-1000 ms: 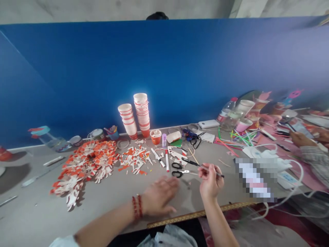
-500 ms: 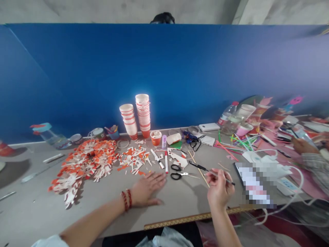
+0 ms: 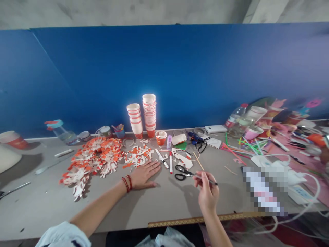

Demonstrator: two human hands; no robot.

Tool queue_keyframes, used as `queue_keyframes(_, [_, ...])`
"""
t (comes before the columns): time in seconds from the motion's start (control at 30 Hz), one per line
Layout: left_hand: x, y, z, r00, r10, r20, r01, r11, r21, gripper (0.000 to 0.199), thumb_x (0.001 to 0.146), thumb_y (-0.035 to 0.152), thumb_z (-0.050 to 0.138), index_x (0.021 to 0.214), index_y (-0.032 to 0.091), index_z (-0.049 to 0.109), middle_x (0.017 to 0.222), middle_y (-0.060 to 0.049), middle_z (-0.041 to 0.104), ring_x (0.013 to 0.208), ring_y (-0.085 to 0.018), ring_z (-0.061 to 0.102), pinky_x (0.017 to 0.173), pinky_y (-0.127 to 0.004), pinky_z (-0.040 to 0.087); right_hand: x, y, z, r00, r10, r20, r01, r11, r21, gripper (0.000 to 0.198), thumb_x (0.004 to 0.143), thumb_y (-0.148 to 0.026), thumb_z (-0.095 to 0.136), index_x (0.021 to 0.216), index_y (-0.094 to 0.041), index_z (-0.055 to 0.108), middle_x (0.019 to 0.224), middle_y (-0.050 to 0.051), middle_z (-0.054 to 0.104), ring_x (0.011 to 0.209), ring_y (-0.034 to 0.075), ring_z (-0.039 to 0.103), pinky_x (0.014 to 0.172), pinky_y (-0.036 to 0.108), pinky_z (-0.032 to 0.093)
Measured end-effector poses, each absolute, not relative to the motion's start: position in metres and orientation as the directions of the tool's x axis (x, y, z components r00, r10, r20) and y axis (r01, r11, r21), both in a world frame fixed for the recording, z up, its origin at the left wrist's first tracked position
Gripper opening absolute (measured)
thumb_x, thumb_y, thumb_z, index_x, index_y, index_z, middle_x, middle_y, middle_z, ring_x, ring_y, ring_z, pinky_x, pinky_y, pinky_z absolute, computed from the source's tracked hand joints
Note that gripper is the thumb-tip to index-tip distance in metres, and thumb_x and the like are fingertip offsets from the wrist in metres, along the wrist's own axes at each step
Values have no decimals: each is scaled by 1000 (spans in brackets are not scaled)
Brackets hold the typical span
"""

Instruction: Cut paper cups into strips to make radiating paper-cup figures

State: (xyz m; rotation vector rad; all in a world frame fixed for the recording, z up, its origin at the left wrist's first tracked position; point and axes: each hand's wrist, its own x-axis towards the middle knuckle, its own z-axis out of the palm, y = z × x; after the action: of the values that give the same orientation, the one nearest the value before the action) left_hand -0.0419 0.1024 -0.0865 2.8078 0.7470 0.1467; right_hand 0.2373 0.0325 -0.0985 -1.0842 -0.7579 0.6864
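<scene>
Pinching a dark pen [image 3: 213,183] between thumb and fingers, my right hand [image 3: 208,195] hangs over the grey table [image 3: 167,206] in the head view. The pen slants across my grip, its near end poking out on the right, its other end toward the black-handled scissors [image 3: 180,177]; whether it touches them I can't tell. My right forearm comes up from the bottom edge, leaning left, knuckles upward. My left hand [image 3: 144,175] holds nothing; it lies palm down on the tabletop, fingers stretched out flat, thumb held away from them. Its fingertips are just beside the paper scraps [image 3: 138,156] and near a white marker [image 3: 162,159]. My left forearm reaches in from the lower left, a red beaded bracelet [image 3: 127,184] at the wrist.
</scene>
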Motion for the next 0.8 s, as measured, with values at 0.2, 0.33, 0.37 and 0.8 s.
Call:
queue_keyframes(0.2, [-51, 89, -90, 957, 289, -25, 282, -905, 318, 78, 91, 61, 39, 153, 24, 10, 160, -8, 15, 146, -27, 17, 119, -45, 9, 232, 33, -107, 499, 844, 194, -101, 279, -955, 30, 87, -44, 62, 86, -14, 63, 65, 2, 65, 48, 12, 55, 47, 23, 43])
queue_keyframes(0.33, [-66, 105, -91, 870, 490, 56, 447, -831, 330, 78, 90, 59, 44, 153, 23, 16, 160, -10, 18, 146, -31, 18, 118, -47, 12, 225, 34, -110, 429, 881, 199, -99, 265, -959, 29, 90, -43, 59, 88, -14, 63, 68, 4, 67, 48, 12, 54, 47, 23, 43])
queue_keyframes(0.37, [-68, 107, -89, 848, 523, 82, 466, -811, 353, 77, 90, 57, 46, 152, 23, 18, 159, -11, 20, 145, -32, 18, 118, -48, 13, 224, 34, -111, 409, 889, 207, -90, 265, -960, 29, 91, -43, 57, 88, -15, 63, 69, 4, 67, 49, 12, 54, 48, 24, 43])
queue_keyframes(0.8, [-5, 63, -88, 235, 955, -181, -36, 195, 980, 38, 87, 52, 51, 95, 16, 59, 75, -3, 63, 61, -12, 60, 53, -22, 46, 170, 29, -93, -308, 821, 481, 354, 568, -743, 33, 93, -20, 51, 124, -27, 60, 118, 8, 64, 109, 23, 60, 90, 34, 52])
